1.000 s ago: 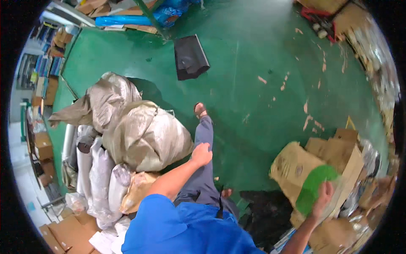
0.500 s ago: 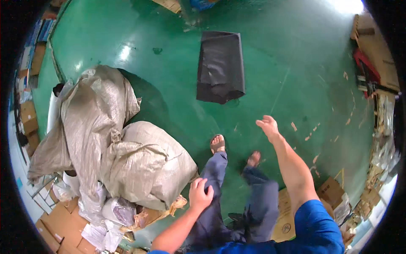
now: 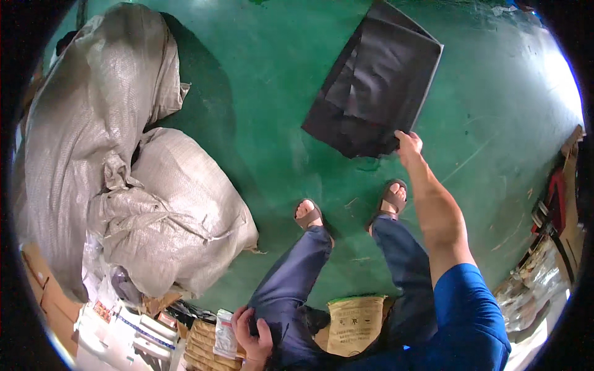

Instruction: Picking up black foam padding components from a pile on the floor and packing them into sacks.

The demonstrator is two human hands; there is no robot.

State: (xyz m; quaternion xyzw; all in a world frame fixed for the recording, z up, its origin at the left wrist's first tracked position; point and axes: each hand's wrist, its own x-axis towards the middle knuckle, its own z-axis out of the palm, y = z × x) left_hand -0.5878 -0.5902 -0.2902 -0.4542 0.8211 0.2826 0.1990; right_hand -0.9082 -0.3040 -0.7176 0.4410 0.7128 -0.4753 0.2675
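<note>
A folded black sheet (image 3: 383,74) lies tilted on the green floor ahead of me, its far right edge creased over. My right hand (image 3: 409,147) is closed on the sheet's near right corner, thumb and fingers pinching the edge. Whether the sheet is cloth or plastic I cannot tell. Low at the front, my left hand (image 3: 252,337) rests by my left thigh with its fingers apart, holding nothing that shows.
Two bulky grey-beige woven sacks (image 3: 102,136) (image 3: 185,204) fill the left side. Cardboard (image 3: 55,297) lies at the lower left. A printed yellowish sack (image 3: 354,324) is behind my feet. Red equipment (image 3: 555,201) and clear plastic wrap (image 3: 535,278) line the right edge.
My right hand has reached forward and taken hold of the black sheet's corner; the sheet has turned askew. My right foot has stepped forward, and my left hand appears lower in view.
</note>
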